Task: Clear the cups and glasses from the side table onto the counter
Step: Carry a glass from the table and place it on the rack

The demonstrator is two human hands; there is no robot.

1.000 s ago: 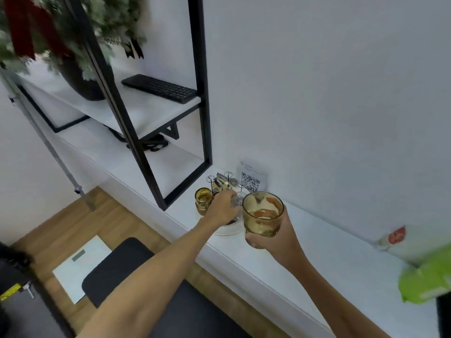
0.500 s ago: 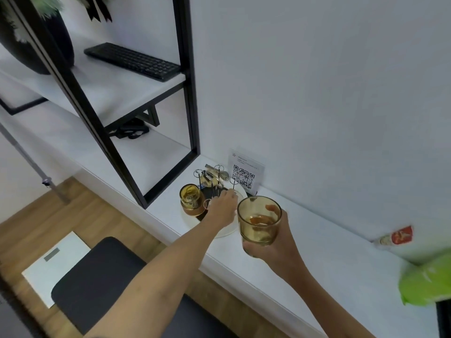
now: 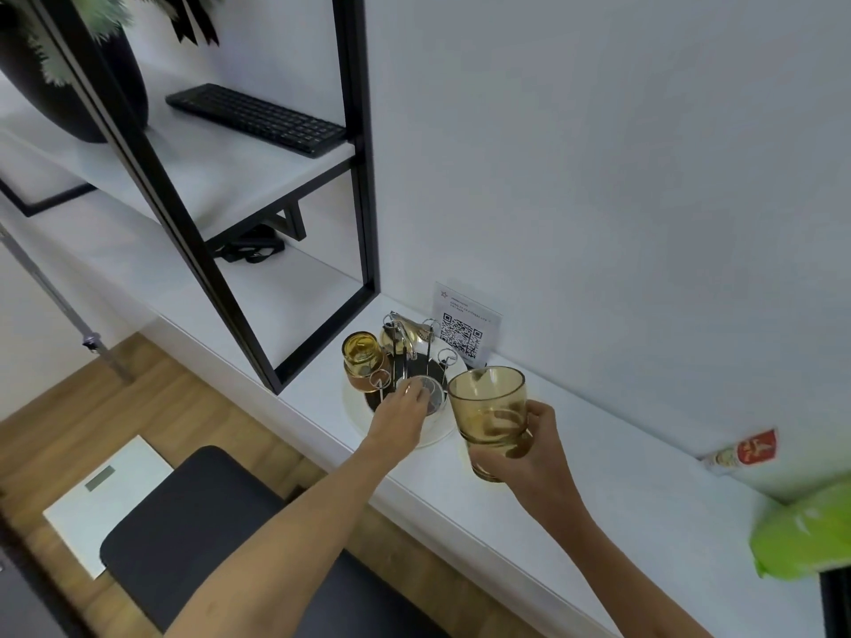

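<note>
My right hand (image 3: 534, 453) grips an empty amber glass (image 3: 490, 407), held upright above the white counter (image 3: 575, 490), just right of the glass rack. My left hand (image 3: 399, 419) reaches into the wire glass rack (image 3: 407, 343), its fingertips closed on the rim of a small clear glass (image 3: 432, 394) on the rack's dark base. A second amber glass (image 3: 362, 361) rests tilted on the rack's left side. The rack stands on a round white tray (image 3: 435, 432).
A QR-code card (image 3: 464, 325) leans on the wall behind the rack. A black-framed shelf (image 3: 364, 186) rises to the left, holding a keyboard (image 3: 258, 118) and a dark plant pot (image 3: 99, 92). A green bag (image 3: 803, 538) lies at far right. A black seat (image 3: 193, 522) is below the counter.
My left hand has shifted from the back of the rack to its front and closed on the clear glass. My right hand keeps the amber glass in about the same place.
</note>
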